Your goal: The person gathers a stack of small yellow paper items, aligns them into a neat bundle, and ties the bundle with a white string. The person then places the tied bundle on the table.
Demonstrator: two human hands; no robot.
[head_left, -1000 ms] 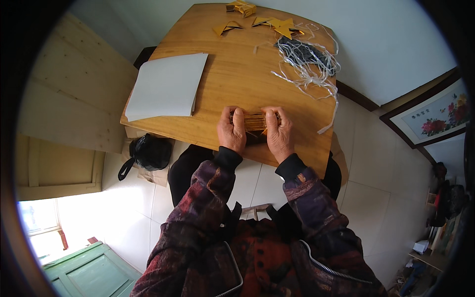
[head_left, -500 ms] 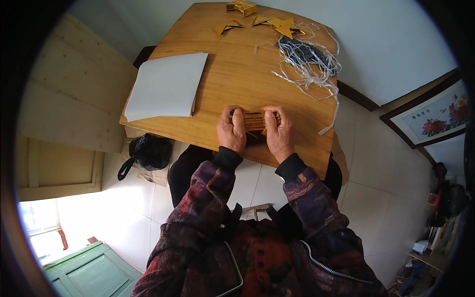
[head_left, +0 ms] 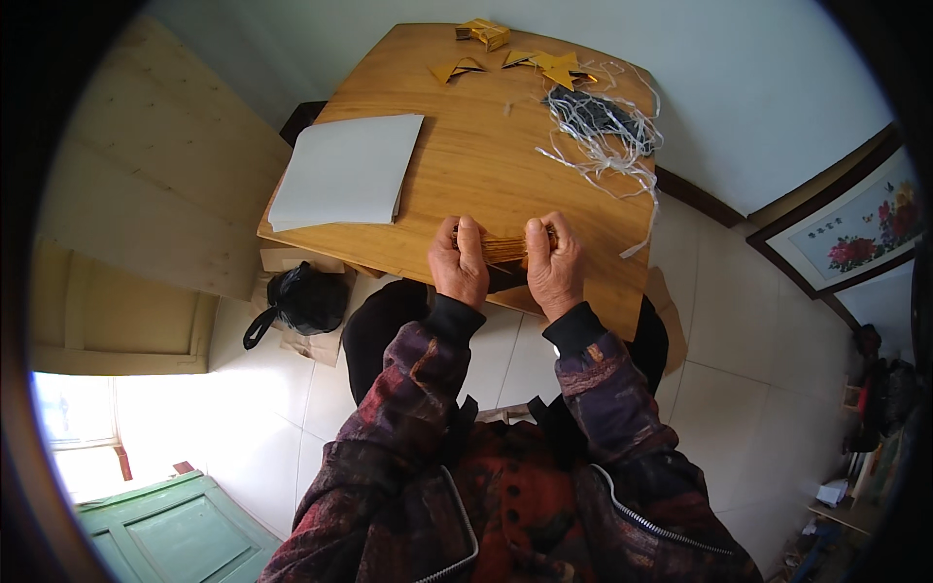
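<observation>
Over the near edge of the table, my left hand [head_left: 460, 264] and my right hand [head_left: 555, 266] grip the two ends of a stack of thin gold sheets [head_left: 504, 250]. Both thumbs lie on top, and the fingers curl around the ends. Many layered edges show in the gap between the hands, and the stack looks pinched narrower there. My hands cover both of its ends. Farther off on the table are folded gold card pieces [head_left: 559, 70] and a small gold folded bundle [head_left: 484, 35].
A pile of white sheets [head_left: 345, 170] lies on the left of the wooden table [head_left: 466, 155]. White plastic strings [head_left: 607, 146] tangle over a dark grey piece [head_left: 595, 112] at the right. A black plastic bag [head_left: 309, 299] sits below the table's left corner.
Between my hands, the gold stack's visible middle has become thinner and more fanned. My view has shifted slightly, so the table appears a little lower. Both hands keep their hold.
</observation>
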